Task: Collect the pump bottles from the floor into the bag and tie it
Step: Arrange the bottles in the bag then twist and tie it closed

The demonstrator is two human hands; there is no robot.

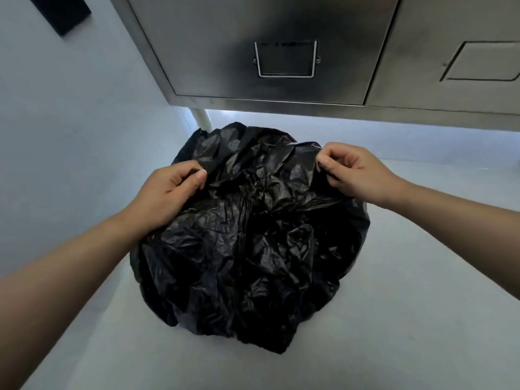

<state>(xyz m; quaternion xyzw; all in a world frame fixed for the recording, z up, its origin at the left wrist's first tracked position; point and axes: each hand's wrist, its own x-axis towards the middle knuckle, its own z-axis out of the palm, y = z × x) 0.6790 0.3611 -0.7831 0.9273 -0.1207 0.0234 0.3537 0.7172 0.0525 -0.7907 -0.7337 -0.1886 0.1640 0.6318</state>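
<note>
We pinch the thin, slippery rim of the black bag [247, 235] with left hand [168, 190] and right hand [351, 173], its soft bulk slumped on the floor [408, 305] between and below our fingers [200, 175].

Contents of the crumpled black bag [247, 237] hidden; steel cabinet [281, 46] cut off at the top edge.
</note>
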